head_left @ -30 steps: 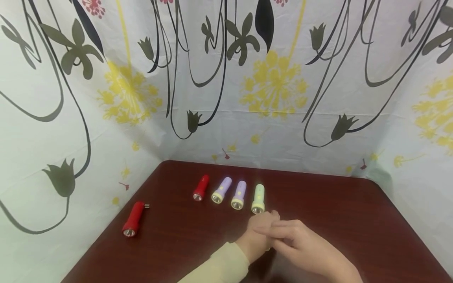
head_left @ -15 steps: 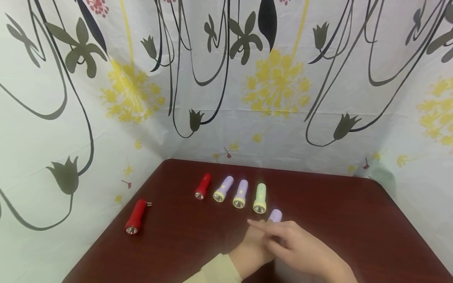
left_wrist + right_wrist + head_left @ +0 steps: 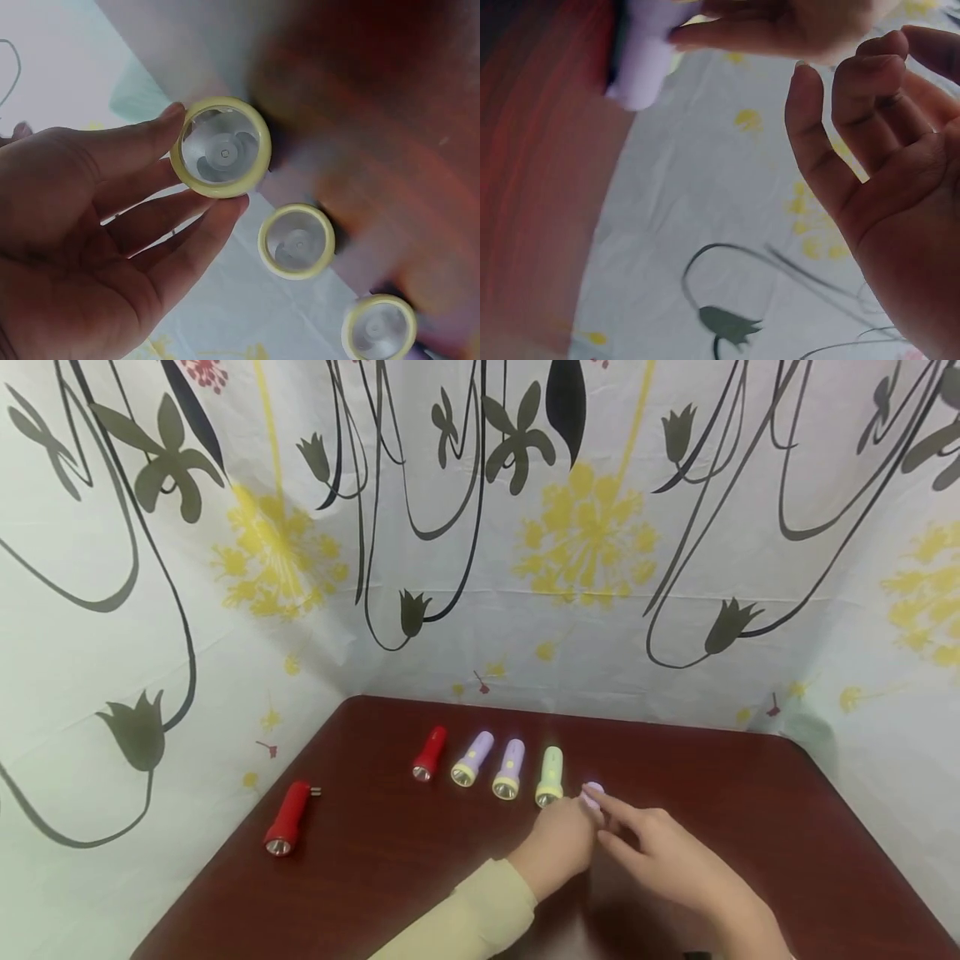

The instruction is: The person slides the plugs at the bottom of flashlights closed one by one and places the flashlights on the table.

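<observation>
My left hand (image 3: 558,843) grips a purple flashlight (image 3: 593,792) near its yellow-rimmed head. In the left wrist view, its thumb and fingers close round that flashlight's head (image 3: 221,148), lens toward the camera. My right hand (image 3: 675,856) hovers beside it, its index finger by the tail end in the head view. In the right wrist view, the right hand's (image 3: 900,150) fingers are loosely bent, hold nothing and stand apart from the purple body (image 3: 641,60). Just left of the held flashlight lies a pale green flashlight (image 3: 551,772), partly overlapped by the left hand.
Left of the green one lie two purple flashlights (image 3: 509,768) and a red flashlight (image 3: 430,752) in a row, lenses toward me. Another red flashlight (image 3: 288,818) with plug prongs out lies at the table's left edge. A patterned curtain (image 3: 600,635) rises behind the dark-red table (image 3: 712,793).
My left hand has moved forward and slightly right with the purple flashlight, beside the green one. My right hand has shifted right, its index finger now by the flashlight's tail.
</observation>
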`<action>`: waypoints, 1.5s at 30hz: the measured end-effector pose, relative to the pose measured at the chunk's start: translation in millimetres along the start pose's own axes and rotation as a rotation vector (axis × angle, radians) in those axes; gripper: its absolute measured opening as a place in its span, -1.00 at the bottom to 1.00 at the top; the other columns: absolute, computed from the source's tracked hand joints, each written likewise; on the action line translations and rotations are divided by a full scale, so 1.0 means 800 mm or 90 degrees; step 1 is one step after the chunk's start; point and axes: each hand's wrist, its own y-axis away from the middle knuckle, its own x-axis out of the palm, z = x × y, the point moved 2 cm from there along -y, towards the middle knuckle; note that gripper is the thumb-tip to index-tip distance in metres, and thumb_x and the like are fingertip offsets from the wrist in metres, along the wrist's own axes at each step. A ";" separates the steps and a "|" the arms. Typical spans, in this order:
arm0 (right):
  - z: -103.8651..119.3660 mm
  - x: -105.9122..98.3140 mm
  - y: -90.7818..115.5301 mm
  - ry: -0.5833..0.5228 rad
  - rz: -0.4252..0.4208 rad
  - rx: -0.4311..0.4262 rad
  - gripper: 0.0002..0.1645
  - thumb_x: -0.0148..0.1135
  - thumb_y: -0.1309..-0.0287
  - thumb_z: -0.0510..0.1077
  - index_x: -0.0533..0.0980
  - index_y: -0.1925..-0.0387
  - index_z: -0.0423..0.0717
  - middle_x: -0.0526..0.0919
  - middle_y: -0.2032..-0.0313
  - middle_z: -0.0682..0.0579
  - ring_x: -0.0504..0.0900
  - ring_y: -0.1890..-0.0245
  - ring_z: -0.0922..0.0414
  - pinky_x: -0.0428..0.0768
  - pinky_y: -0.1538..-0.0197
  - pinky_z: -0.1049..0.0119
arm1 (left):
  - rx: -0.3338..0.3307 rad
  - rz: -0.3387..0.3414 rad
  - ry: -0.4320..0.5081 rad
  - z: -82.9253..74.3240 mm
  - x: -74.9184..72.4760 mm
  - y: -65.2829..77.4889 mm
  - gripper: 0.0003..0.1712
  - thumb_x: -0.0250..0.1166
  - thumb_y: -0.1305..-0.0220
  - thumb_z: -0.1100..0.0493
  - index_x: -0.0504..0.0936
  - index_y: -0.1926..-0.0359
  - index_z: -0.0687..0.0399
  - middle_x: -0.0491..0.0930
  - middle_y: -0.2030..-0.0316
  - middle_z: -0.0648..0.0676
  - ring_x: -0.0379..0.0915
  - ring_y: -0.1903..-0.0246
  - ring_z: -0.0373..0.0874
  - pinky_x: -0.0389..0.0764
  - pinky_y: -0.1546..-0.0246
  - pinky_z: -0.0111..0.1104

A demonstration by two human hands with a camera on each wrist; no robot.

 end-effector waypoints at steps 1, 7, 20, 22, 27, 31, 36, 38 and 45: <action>-0.006 -0.001 0.001 0.003 0.003 0.018 -0.32 0.29 -0.46 -0.18 0.39 -0.55 -0.02 0.42 0.51 0.41 0.34 0.54 0.48 0.45 0.34 0.46 | -0.002 0.006 -0.006 0.000 0.001 -0.004 -0.85 0.44 -0.32 0.10 0.81 0.14 -0.31 0.77 0.35 -0.20 0.65 0.41 -0.32 0.64 0.47 -0.46; -0.039 0.000 0.005 -0.006 0.050 0.110 -0.25 0.26 -0.48 -0.14 0.28 -0.60 -0.12 0.60 0.43 0.28 0.48 0.45 0.42 0.49 0.28 0.43 | -0.012 0.074 -0.069 -0.007 0.005 -0.029 -0.82 0.45 -0.35 -0.05 0.81 0.04 -0.35 0.77 0.26 -0.23 0.63 0.42 -0.32 0.65 0.44 -0.45; -0.073 0.016 0.016 0.012 0.089 0.172 -0.13 0.30 -0.43 -0.12 0.18 -0.63 -0.20 0.58 0.47 0.26 0.43 0.46 0.42 0.49 0.25 0.38 | -0.062 0.102 -0.022 -0.004 0.027 -0.062 -0.86 0.46 -0.35 -0.01 0.82 0.10 -0.42 0.79 0.24 -0.23 0.70 0.21 -0.22 0.75 0.34 -0.33; -0.075 0.017 0.015 0.011 0.091 0.179 -0.13 0.29 -0.43 -0.12 0.17 -0.63 -0.19 0.56 0.48 0.26 0.43 0.47 0.41 0.49 0.25 0.39 | -0.071 0.103 -0.022 -0.005 0.029 -0.063 -0.87 0.45 -0.36 -0.01 0.82 0.11 -0.42 0.80 0.21 -0.23 0.66 0.14 -0.22 0.75 0.32 -0.32; -0.077 0.018 0.012 -0.005 0.113 0.215 -0.12 0.27 -0.45 -0.09 0.15 -0.65 -0.16 0.56 0.48 0.22 0.45 0.49 0.37 0.48 0.26 0.38 | -0.093 0.103 -0.001 -0.001 0.028 -0.056 -0.79 0.47 -0.31 -0.05 0.82 0.04 -0.34 0.76 0.00 -0.10 0.55 0.00 -0.18 0.74 0.31 -0.30; -0.075 0.018 0.010 -0.022 0.127 0.209 -0.12 0.26 -0.48 -0.06 0.13 -0.66 -0.13 0.57 0.48 0.21 0.46 0.49 0.36 0.48 0.25 0.38 | -0.107 0.075 0.042 0.010 0.013 -0.035 -0.74 0.49 -0.28 -0.12 0.80 0.04 -0.27 0.69 -0.02 -0.05 0.54 0.02 -0.16 0.73 0.32 -0.30; -0.067 0.016 0.003 -0.027 0.122 0.168 -0.14 0.26 -0.49 -0.06 0.14 -0.66 -0.08 0.62 0.43 0.22 0.49 0.46 0.39 0.51 0.26 0.39 | -0.132 0.040 0.086 0.027 -0.014 0.001 -0.58 0.47 -0.29 -0.24 0.77 -0.06 -0.21 0.68 -0.12 -0.07 0.56 -0.04 -0.14 0.74 0.24 -0.28; -0.062 0.014 0.000 -0.026 0.117 0.160 -0.14 0.27 -0.48 -0.07 0.15 -0.66 -0.06 0.61 0.43 0.23 0.49 0.46 0.40 0.51 0.28 0.39 | -0.142 0.016 0.105 0.035 -0.022 0.017 -0.58 0.45 -0.31 -0.23 0.77 -0.07 -0.17 0.70 -0.10 -0.06 0.58 -0.02 -0.13 0.74 0.25 -0.27; -0.034 0.011 -0.006 -0.012 0.102 0.122 -0.15 0.28 -0.48 -0.07 0.18 -0.65 -0.05 0.61 0.42 0.25 0.48 0.46 0.42 0.51 0.29 0.40 | -0.180 -0.075 0.194 0.070 -0.042 0.079 -0.60 0.47 -0.33 -0.13 0.78 -0.04 -0.02 0.75 -0.04 0.02 0.69 -0.02 -0.04 0.79 0.18 -0.18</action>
